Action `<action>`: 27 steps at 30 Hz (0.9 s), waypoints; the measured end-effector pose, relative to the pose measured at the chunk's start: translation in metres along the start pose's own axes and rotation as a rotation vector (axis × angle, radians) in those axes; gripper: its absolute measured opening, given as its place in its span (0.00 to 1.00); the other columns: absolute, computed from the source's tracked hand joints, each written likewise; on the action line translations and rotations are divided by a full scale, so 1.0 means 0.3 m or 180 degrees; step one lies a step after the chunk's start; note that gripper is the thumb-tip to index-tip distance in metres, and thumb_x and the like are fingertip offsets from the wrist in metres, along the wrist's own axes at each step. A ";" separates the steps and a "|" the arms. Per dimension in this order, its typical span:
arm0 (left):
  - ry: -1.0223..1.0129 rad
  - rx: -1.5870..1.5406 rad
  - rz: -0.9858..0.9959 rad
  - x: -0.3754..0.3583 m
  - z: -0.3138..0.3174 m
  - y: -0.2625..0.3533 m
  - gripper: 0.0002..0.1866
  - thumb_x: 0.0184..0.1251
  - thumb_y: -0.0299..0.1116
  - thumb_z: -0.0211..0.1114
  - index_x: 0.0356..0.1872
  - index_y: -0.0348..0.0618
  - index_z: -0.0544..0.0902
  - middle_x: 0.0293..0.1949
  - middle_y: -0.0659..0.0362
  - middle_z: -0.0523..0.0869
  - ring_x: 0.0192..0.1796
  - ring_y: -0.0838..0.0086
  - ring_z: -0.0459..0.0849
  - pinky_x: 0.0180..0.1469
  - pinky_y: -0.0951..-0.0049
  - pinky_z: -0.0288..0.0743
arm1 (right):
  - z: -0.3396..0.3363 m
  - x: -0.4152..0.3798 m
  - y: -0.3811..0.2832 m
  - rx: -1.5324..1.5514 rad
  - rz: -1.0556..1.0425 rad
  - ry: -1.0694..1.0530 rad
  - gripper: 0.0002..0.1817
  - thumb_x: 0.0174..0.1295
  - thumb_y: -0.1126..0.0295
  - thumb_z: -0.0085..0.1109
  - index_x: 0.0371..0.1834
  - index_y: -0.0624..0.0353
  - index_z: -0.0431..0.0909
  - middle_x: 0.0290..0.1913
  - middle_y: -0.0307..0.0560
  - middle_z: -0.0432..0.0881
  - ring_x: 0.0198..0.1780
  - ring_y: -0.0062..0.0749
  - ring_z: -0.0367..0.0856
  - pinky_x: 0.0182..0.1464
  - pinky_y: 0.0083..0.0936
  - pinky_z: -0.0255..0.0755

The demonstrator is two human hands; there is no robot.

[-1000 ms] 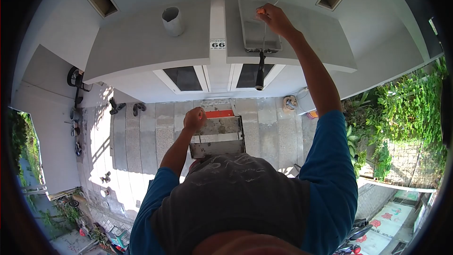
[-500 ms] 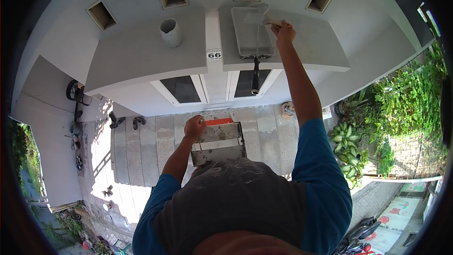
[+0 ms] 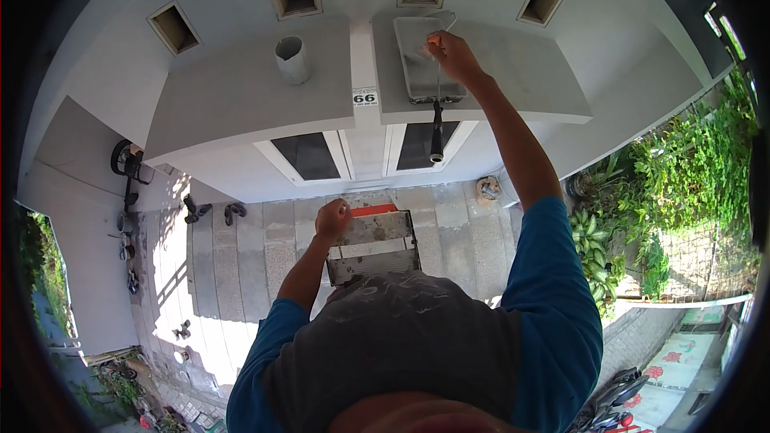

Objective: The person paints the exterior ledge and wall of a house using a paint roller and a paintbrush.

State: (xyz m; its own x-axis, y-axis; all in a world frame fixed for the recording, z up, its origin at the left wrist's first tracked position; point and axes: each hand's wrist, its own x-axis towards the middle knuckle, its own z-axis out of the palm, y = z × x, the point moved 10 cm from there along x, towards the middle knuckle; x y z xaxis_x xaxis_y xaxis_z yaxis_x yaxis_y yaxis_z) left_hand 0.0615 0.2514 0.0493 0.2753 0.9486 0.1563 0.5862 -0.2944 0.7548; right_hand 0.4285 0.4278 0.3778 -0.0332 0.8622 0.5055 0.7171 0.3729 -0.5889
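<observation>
My right hand (image 3: 453, 56) is closed around a paintbrush (image 3: 426, 50), bristles pointing down into a grey paint tray (image 3: 411, 80). A paint roller (image 3: 436, 132) lies across the tray, its black handle jutting past the near edge of the concrete ledge (image 3: 521, 64). Lower down, my left hand (image 3: 333, 219) is curled closed at the left end of the orange top edge of a stepladder (image 3: 370, 228). The ladder's paint-spotted steps show just in front of my body.
A cut white pipe (image 3: 292, 60) stands up from the left ledge. Between the ledges is a house-number plate (image 3: 365, 97). Windows (image 3: 305, 155) sit beneath. On the paved floor (image 3: 249, 240) far below are shoes (image 3: 234, 213), with plants (image 3: 592, 244) to the right.
My right hand has moved left with the paintbrush, from the tray's right side to over the tray. My left hand stays at the ladder's top.
</observation>
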 end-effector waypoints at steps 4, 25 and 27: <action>0.0040 0.0012 0.0014 -0.004 -0.004 0.005 0.07 0.59 0.34 0.66 0.32 0.43 0.82 0.25 0.53 0.83 0.29 0.56 0.84 0.32 0.59 0.76 | 0.034 -0.042 -0.055 -0.0241 -0.0127 -0.0216 0.12 0.68 0.64 0.63 0.45 0.62 0.81 0.38 0.55 0.86 0.42 0.46 0.87 0.46 0.36 0.78; -0.0228 0.0332 0.0137 0.013 0.055 -0.011 0.09 0.64 0.35 0.61 0.34 0.42 0.84 0.30 0.48 0.87 0.35 0.49 0.86 0.38 0.55 0.79 | -1.074 -0.494 0.197 0.3452 0.0569 0.4063 0.12 0.72 0.70 0.55 0.48 0.70 0.72 0.43 0.61 0.84 0.41 0.46 0.89 0.48 0.35 0.89; -0.0415 0.0575 0.0082 0.005 0.078 -0.016 0.10 0.64 0.38 0.62 0.37 0.43 0.85 0.31 0.50 0.88 0.36 0.51 0.87 0.40 0.54 0.79 | -1.245 -0.523 0.177 0.3264 0.0275 0.4272 0.12 0.71 0.71 0.54 0.47 0.71 0.71 0.43 0.61 0.83 0.41 0.46 0.89 0.49 0.36 0.89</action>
State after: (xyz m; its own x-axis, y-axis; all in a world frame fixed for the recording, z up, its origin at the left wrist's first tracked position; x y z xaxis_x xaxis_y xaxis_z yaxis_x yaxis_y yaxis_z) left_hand 0.0769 0.2515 0.0310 0.3813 0.9209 0.0814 0.7014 -0.3456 0.6233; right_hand 0.7319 0.1842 0.5028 0.9375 0.2130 0.2751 -0.0471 0.8612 -0.5061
